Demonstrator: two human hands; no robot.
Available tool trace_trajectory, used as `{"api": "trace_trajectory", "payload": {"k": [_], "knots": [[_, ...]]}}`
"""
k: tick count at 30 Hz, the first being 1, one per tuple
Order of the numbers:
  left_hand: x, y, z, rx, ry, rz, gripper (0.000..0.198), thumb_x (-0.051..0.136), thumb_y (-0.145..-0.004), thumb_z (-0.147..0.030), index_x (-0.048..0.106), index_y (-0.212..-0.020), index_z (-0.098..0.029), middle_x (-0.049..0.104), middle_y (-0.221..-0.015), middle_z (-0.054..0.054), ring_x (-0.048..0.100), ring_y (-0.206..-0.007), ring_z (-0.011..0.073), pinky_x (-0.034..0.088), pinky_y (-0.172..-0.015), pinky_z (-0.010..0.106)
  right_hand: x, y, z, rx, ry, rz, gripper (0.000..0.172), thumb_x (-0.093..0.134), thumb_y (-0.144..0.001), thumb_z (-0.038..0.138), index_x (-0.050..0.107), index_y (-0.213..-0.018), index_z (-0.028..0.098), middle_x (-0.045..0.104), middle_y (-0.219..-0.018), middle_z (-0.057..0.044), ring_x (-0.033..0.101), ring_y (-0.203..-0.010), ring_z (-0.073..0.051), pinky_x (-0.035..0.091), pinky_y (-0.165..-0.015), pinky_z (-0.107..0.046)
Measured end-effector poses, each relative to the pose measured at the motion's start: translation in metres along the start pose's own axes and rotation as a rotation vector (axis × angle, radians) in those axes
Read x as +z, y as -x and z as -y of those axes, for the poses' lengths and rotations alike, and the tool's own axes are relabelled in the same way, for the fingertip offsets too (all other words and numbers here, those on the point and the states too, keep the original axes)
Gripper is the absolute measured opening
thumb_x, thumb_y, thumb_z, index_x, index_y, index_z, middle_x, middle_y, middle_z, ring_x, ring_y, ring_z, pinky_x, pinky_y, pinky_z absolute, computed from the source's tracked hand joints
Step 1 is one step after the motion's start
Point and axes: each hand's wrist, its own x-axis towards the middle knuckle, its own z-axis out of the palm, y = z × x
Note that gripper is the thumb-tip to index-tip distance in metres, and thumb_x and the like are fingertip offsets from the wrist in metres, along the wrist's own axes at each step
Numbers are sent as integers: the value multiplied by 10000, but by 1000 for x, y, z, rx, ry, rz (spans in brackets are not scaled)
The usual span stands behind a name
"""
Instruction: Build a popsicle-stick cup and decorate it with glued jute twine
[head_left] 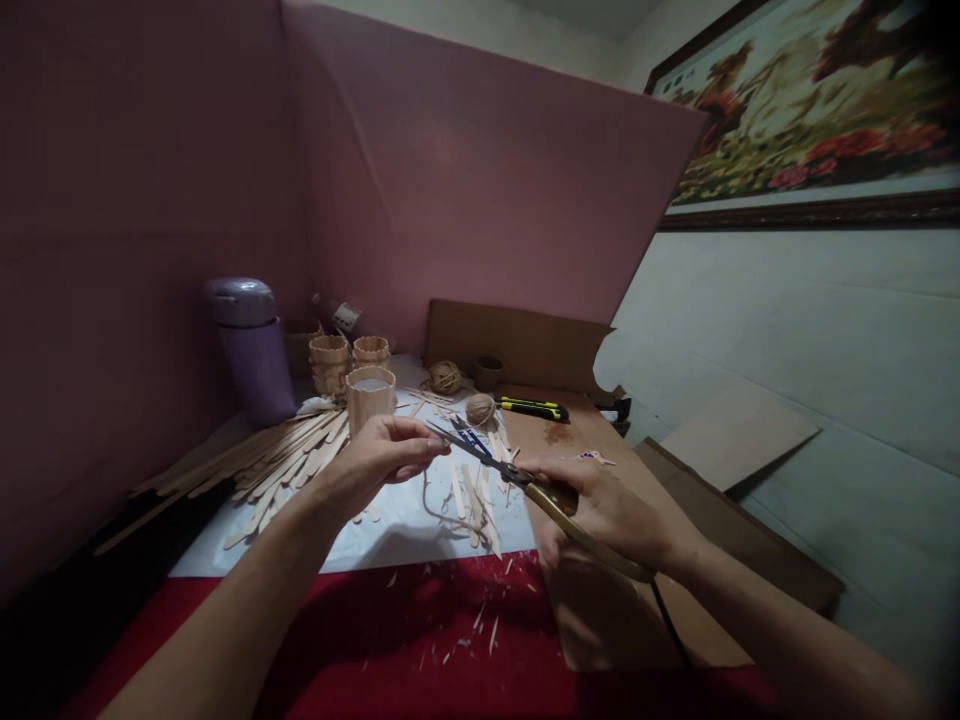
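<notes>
My left hand (394,447) is closed in a pinch, its fingertips at the tips of the scissor blades. From beneath those fingers a thin strand of twine (427,497) curves down over the white sheet; its pinched end is too small to see clearly. In my right hand (600,505) are gold-handled scissors (517,474), with blades pointing left and slightly parted. Just beyond my left hand stands a cup made of wooden sticks (371,395). Behind the blades lie a ball of twine (480,409) and a blue-handled tool (471,437), partly covered.
Flat wooden sticks (296,460) fan out at left beside a purple bottle (255,355). Two more stick cups (330,365) stand behind. A second twine ball (445,377), a small brown pot (489,373) and a yellow-black utility knife (534,408) lie farther back. Wood scraps litter the red cloth (420,630).
</notes>
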Motion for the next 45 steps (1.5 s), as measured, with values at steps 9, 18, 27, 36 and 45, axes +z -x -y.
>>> {"api": "trace_trajectory", "payload": {"k": [9, 18, 27, 36, 45], "knots": [[1, 0, -2, -59, -75, -4, 161, 755, -610, -281, 743, -657, -127, 544, -506, 4, 345, -450, 45, 157, -435, 208, -15, 2, 7, -152, 221, 32, 431, 714, -760, 369, 663, -1166, 234, 714, -842, -35, 592, -707, -174, 410, -654, -268], [-1, -3, 2, -46, -78, -16, 142, 761, -584, -291, 741, -619, -154, 568, -501, 5, 352, -454, 52, 159, -440, 209, -15, 8, 3, -175, 361, 3, 340, 709, -769, 350, 648, -1082, 231, 635, -732, 4, 502, -637, -141, 302, -589, -252], [0, -3, -1, 29, -35, -6, 125, 790, -583, -293, 749, -598, -176, 641, -565, 28, 499, -566, 101, 360, -551, 219, -15, 14, 0, -190, 380, -27, 327, 693, -781, 341, 639, -1075, 208, 585, -673, 21, 444, -588, -122, 269, -564, -252], [-1, -3, 1, 8, -26, -10, 109, 805, -566, -266, 746, -585, -177, 651, -560, 19, 520, -561, 97, 384, -565, 222, -16, 17, -1, -220, 434, -38, 237, 675, -726, 185, 655, -962, 197, 575, -636, 23, 444, -576, -120, 280, -571, -250], [-1, -3, 1, -3, -45, -6, 114, 804, -557, -264, 749, -596, -172, 660, -577, 26, 524, -570, 107, 392, -563, 230, -18, 19, -3, -252, 475, -25, 336, 689, -644, 98, 634, -970, 163, 574, -644, 22, 477, -587, -134, 308, -570, -258]]}}
